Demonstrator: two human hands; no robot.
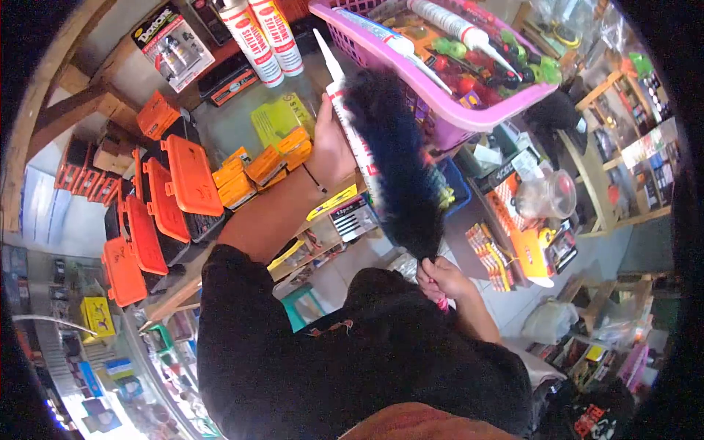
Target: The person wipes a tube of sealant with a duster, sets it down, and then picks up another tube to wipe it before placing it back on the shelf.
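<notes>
My left hand (334, 147) is wrapped round a white silicone sealant tube (357, 143), whose nozzle points up and away from me. In my right hand (444, 280) is the pinkish handle of a dark, fluffy duster (400, 165). The duster's head lies along the tube's right side and hides part of it. Two more silicone sealant tubes (253, 42) stand upright on the glass shelf beyond my left hand. Small orange-yellow boxes (268, 165) sit beside my left wrist, with a yellow-green packet (280, 119) behind them.
A pink plastic basket (469, 116) at the upper right holds sealant tubes and small colourful items. Orange-lidded cases (192, 176) stand at the left near my forearm. A clear round tub (546, 194) and orange boxes (524, 242) rest on the right. Wooden shelving surrounds me.
</notes>
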